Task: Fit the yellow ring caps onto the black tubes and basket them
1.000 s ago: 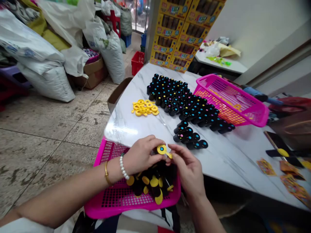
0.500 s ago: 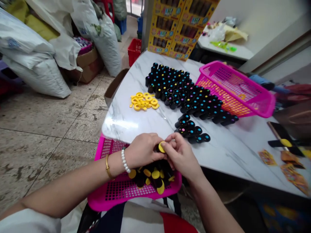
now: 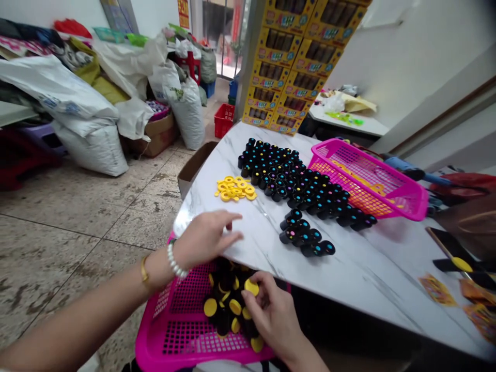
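My left hand point(image 3: 211, 235) is over the near edge of the table, thumb and fingers apart and nothing in them. Just beyond it lies a small heap of yellow rings with tabs point(image 3: 235, 189). Over the near pink basket point(image 3: 186, 341), my right hand point(image 3: 273, 315) pinches a small black cylinder with a yellow end point(image 3: 251, 287); its black body is mostly hidden. Similar yellow-ended black cylinders point(image 3: 222, 323) lie jumbled in that basket. On the table stand many black cylinders point(image 3: 279, 170) with coloured dots on top, and a smaller cluster point(image 3: 306, 235) sits nearer me.
A second pink basket point(image 3: 418, 204) holding yellow pieces stands at the table's right. Yellow boxes point(image 3: 267, 95) are stacked at the far end. A phone point(image 3: 437, 240) and orange wrappers point(image 3: 437, 289) lie at right. White sacks point(image 3: 93, 144) and an open carton point(image 3: 194, 165) are on the floor at left.
My hands were together on one black cylinder; the left has let go and moved left and up the table. The right has lowered over the basket with the cylinder. The view has tilted up.
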Demonstrator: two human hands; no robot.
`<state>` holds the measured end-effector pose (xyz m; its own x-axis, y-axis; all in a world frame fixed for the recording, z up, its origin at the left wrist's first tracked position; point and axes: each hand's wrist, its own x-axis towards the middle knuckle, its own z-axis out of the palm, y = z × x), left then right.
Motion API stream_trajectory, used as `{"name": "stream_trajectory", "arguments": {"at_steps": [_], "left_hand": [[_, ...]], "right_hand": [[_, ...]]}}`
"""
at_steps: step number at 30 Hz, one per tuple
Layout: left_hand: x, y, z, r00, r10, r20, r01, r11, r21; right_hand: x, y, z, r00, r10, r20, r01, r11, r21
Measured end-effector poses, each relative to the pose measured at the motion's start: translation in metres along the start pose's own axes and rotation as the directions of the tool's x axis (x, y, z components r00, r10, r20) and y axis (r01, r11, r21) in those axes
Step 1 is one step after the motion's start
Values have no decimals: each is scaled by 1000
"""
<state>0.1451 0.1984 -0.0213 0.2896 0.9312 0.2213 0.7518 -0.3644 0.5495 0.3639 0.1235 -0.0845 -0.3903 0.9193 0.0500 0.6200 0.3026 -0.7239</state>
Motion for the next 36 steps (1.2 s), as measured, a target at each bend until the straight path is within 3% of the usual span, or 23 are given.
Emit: {"name": "stream_trajectory", "arguments": {"at_steps": [1, 3, 5, 8, 12, 17, 20, 22, 23, 26, 28, 30, 32, 33, 34, 36], "left_hand": [[13, -9, -2, 996, -19, -93, 27, 996, 84], [36, -22, -1, 988, -49, -149, 85, 966, 245], [46, -28, 6, 990, -57, -131, 99, 933, 346], [41, -26, 20, 996, -7, -89, 39, 931, 364], [28, -13, 30, 996, 63, -60, -53, 987, 151], [43, 0, 20, 993, -88, -72, 68, 968, -243], [56, 1, 15, 961, -229, 154, 276, 827, -490], [59, -2, 16, 912, -284, 296, 405, 741, -536], [58, -3, 18, 901, -296, 316, 427, 731, -533], [52, -4, 24, 942, -256, 216, 331, 807, -490], [48, -3, 27, 977, -210, 45, 211, 901, -379], [46, 0, 27, 971, -155, -180, 109, 965, -240], [44, 7, 23, 948, -134, -290, 67, 970, -232], [42, 12, 21, 955, -158, -250, 73, 945, -320], [40, 18, 18, 972, -189, -141, 107, 887, -448], [33, 33, 16, 964, -179, 195, 264, 678, -686]], "right_hand": [[1, 2, 2, 1000, -16, -18, 15, 999, -34], [1, 5, 3, 998, -42, -48, 37, 995, -90], [-3, 6, -1, 996, -57, -69, 48, 992, -118], [-11, 6, -14, 989, -102, -108, 89, 989, -115], [-12, 2, -36, 964, -187, -187, 168, 980, -110], [4, -4, -52, 934, -131, -332, 123, 991, -45], [10, -4, -53, 930, -50, -364, 63, 998, 26], [11, -3, -52, 934, -23, -356, 41, 998, 45], [11, -2, -50, 938, -17, -346, 36, 998, 48], [10, 0, -48, 950, -22, -311, 43, 997, 60], [9, 1, -47, 951, -20, -308, 45, 996, 75], [9, 1, -46, 947, -10, -320, 41, 995, 89], [9, 0, -46, 940, 20, -342, 25, 992, 126], [10, -1, -46, 935, 49, -352, 14, 985, 173], [11, -2, -46, 930, 90, -356, 0, 969, 246], [13, -4, -47, 928, 190, -320, -33, 899, 438]]}}
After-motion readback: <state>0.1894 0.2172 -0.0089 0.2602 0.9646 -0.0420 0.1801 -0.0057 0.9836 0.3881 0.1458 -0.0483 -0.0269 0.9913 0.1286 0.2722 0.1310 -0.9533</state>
